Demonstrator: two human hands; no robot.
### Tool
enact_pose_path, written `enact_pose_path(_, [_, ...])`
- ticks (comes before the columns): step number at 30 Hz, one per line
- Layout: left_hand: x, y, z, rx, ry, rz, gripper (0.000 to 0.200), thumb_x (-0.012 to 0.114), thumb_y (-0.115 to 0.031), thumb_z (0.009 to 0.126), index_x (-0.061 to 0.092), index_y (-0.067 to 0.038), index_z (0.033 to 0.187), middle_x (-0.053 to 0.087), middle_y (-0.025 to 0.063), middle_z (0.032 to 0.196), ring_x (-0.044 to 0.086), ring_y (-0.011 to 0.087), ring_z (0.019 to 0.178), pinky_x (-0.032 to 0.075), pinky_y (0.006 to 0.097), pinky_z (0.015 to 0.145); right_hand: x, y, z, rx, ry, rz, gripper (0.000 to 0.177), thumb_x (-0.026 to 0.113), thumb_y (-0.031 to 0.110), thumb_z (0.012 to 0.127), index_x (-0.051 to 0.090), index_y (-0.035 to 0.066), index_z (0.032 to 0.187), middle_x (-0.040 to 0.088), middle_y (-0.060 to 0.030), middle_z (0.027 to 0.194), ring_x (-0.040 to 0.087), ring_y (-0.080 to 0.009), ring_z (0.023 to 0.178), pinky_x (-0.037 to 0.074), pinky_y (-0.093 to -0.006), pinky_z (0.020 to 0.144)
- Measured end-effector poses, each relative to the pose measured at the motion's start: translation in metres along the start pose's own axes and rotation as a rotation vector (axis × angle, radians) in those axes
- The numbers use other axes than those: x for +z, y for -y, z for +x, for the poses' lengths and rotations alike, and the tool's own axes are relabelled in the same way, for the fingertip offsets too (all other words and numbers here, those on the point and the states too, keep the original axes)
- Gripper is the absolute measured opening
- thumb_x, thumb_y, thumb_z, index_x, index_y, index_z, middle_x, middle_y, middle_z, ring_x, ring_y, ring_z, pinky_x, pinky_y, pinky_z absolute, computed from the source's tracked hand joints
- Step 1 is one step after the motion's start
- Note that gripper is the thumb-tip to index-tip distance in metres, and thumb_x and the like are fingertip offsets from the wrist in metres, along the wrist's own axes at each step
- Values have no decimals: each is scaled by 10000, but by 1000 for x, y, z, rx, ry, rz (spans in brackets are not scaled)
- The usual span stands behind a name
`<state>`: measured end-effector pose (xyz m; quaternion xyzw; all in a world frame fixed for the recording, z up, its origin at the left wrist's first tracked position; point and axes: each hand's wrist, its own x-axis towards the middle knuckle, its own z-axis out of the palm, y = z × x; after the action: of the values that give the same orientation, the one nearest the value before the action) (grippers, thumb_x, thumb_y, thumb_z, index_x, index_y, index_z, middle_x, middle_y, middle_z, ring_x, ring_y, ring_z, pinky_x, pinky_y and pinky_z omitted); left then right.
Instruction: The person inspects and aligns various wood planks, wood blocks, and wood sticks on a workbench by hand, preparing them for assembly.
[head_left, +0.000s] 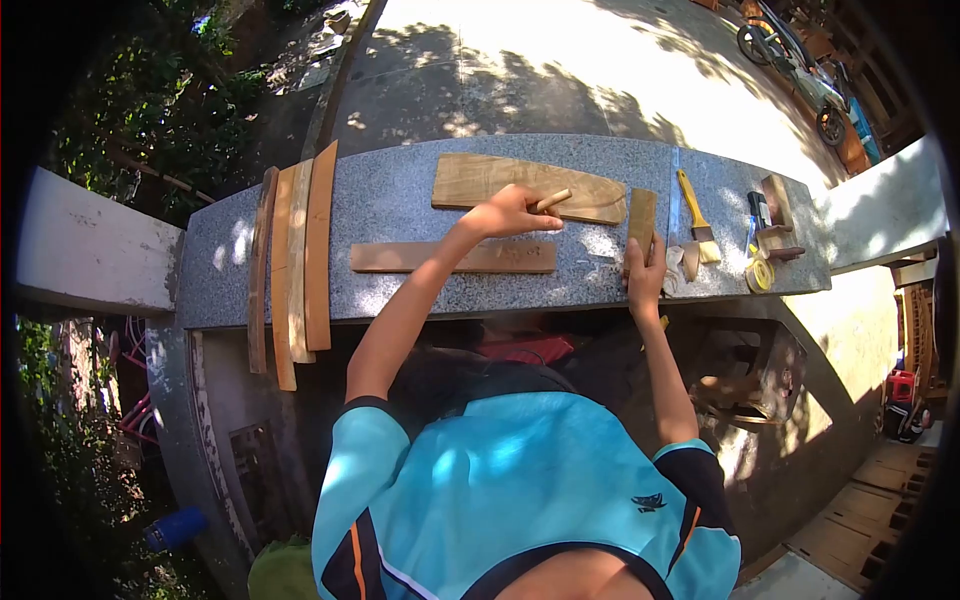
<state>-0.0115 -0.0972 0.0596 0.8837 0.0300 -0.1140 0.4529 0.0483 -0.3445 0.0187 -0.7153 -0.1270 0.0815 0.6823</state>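
Observation:
My left hand (pixel 508 212) is closed around a short light-brown wooden stick (pixel 554 200), whose end juts out to the right past the fingers. Behind it a wide wooden board (pixel 480 178) lies flat on the stone tabletop. A narrow wooden strip (pixel 400 258) lies nearer to me, passing under my left forearm. My right hand (pixel 645 272) grips the near end of a small rectangular wood block (pixel 642 212), with its far end pointing away from me. This block is close to the right end of the wide board.
Several long wooden strips (pixel 318 240) overhang the left front edge of the granite table (pixel 590 150). At the right are a yellow-handled brush (pixel 692 205), a ruler (pixel 675 190), a roll of yellow tape (pixel 759 276) and a wooden piece (pixel 776 200). A motorcycle (pixel 800 70) stands beyond.

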Motion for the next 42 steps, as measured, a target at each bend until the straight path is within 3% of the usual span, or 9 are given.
enact_pose_path(3, [12, 16, -33, 322, -121, 230, 167, 629, -170, 778, 668, -73, 908, 618, 79, 803, 590, 218, 735, 460, 335, 660, -1, 2, 0, 13, -6, 5, 366, 564, 211, 843, 442, 13, 1125, 497, -10, 680, 422, -50, 435, 330, -193, 367])
enact_pose_path(12, [52, 26, -46, 501, -592, 435, 251, 681, -85, 607, 587, -103, 839, 566, 43, 778, 595, 228, 677, 493, 324, 575, -1, -5, 2, -13, -25, -35, 385, 577, 193, 827, 451, 2, 1137, 534, -43, 765, 460, -59, 519, 373, -215, 447])
enact_pose_path(14, [54, 26, -38, 504, -642, 485, 280, 693, -82, 599, 566, -86, 848, 561, 43, 777, 599, 241, 637, 487, 335, 536, -4, -13, 5, -19, -51, -125, 402, 595, 212, 810, 469, -7, 1124, 572, -86, 821, 534, -120, 648, 433, -262, 574])
enact_pose_path(17, [57, 12, -27, 454, -608, 508, 224, 630, -66, 612, 553, -79, 822, 516, 65, 756, 579, 241, 639, 480, 343, 527, -4, -20, 11, -9, -48, -122, 443, 612, 244, 799, 472, -12, 1132, 599, -127, 866, 580, -182, 790, 456, -308, 708])
enact_pose_path(21, [60, 7, -15, 394, -592, 517, 191, 613, -81, 656, 565, -70, 841, 534, 79, 797, 583, 261, 734, 480, 365, 592, -6, 21, 12, 280, 108, -179, 470, 612, 280, 797, 472, -1, 1146, 602, -149, 840, 594, -208, 778, 466, -320, 705])
enact_pose_path(24, [51, 8, -8, 377, -519, 393, 176, 610, -99, 708, 577, -59, 876, 552, 87, 836, 581, 293, 756, 477, 377, 620, -9, 25, 20, 283, 267, -310, 505, 616, 310, 787, 467, 0, 1157, 600, -178, 874, 600, -249, 806, 469, -344, 722])
enact_pose_path(28, [26, 20, -3, 432, -253, 175, 221, 652, -103, 714, 625, -72, 931, 573, 103, 855, 593, 273, 753, 479, 346, 641, -5, 20, 31, -40, 284, -392, 546, 623, 328, 775, 458, -2, 1178, 582, -229, 999, 589, -314, 910, 454, -374, 780])
enact_pose_path(32, [30, 16, -9, 524, -275, 213, 213, 662, -79, 701, 632, -70, 912, 566, 98, 824, 601, 265, 751, 490, 344, 641, 12, -4, 33, -201, 122, -293, 547, 637, 309, 766, 461, -7, 1176, 578, -236, 1015, 586, -312, 940, 451, -366, 795])
enact_pose_path(42, [35, 12, -5, 459, -346, 646, 324, 594, -38, 717, 527, -89, 1029, 522, 109, 881, 598, 295, 736, 514, 393, 623, 19, -7, 26, -190, 98, -235, 503, 647, 268, 767, 480, -18, 1145, 602, -203, 962, 603, -261, 881, 463, -336, 760])
